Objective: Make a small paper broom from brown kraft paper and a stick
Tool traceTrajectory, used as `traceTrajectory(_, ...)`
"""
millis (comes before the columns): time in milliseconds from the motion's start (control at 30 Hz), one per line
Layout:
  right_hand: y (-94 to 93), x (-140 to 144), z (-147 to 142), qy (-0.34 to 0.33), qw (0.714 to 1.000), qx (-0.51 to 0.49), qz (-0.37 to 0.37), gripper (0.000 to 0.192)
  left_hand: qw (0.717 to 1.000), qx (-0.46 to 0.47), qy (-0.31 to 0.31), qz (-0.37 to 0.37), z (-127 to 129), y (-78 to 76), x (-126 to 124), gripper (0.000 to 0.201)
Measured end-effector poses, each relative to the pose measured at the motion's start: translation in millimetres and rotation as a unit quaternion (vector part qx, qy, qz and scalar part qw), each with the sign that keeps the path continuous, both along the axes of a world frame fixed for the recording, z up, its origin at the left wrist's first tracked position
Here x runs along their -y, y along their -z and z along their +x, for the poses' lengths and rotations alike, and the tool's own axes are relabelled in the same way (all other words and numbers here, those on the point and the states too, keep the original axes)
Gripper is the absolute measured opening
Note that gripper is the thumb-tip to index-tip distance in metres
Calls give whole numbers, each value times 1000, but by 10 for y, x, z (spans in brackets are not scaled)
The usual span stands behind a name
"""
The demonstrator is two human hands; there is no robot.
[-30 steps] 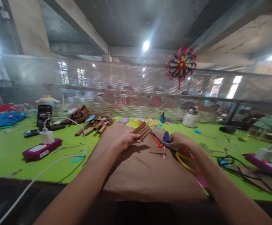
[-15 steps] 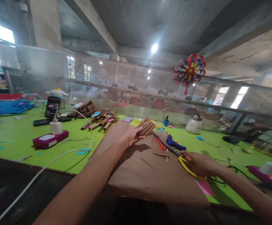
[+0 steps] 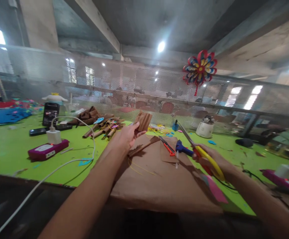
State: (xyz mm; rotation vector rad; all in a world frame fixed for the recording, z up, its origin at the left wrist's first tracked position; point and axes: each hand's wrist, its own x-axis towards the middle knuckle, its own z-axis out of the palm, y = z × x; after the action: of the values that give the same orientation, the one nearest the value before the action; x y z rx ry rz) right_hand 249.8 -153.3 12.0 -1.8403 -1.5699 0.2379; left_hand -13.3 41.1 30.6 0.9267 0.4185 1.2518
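Pinched in my left hand (image 3: 130,136) is a pleated piece of brown paper (image 3: 144,121), raised above the brown-paper-covered work surface (image 3: 164,191). My right hand (image 3: 218,159) grips a pair of scissors (image 3: 187,136) by their yellow and red handles, blades pointing up and away to the left. Between the hands lie a red utility knife (image 3: 168,146) and a blue glue gun (image 3: 183,148) with its clear stick toward me. A narrow brown paper strip (image 3: 145,146) rests below my left hand, with yellow thread (image 3: 141,170) near it.
Rolled brown paper tubes (image 3: 104,127) are heaped at the back left. A purple power strip (image 3: 48,149) with a charger and white cable (image 3: 59,164) sits left, near a propped phone (image 3: 51,113). A white pot (image 3: 205,127) stands back right, before a perforated metal screen (image 3: 134,86).
My left hand has lifted the pleated paper up and left, uncovering the paper strip. The scissors have risen off the work surface and tilted more upright in my right hand.
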Motion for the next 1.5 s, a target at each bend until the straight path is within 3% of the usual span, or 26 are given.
traceTrajectory(67,-20,-128,-229,-88,985,-152,-4,44,999,-10,46,-18,34,34,29,12)
traceTrajectory(167,33,-396,-567,-109,958,-265,-7,38,998,-14,60,-24,52,42,72,13)
traceTrajectory(367,143,-700,-970,-113,967,-222,56,36,997,-14,75,-7,85,48,159,14)
traceTrajectory(600,172,-694,-944,-101,981,-141,81,39,988,-22,147,27,202,180,119,14)
traceTrajectory(767,207,-664,-906,-94,985,-102,102,39,990,-42,129,33,198,127,176,15)
traceTrajectory(867,206,-646,-918,-91,986,-94,101,39,988,-27,149,29,196,100,217,17)
traceTrajectory(1500,247,-656,-923,-86,983,-104,126,34,987,-25,157,12,200,118,227,17)
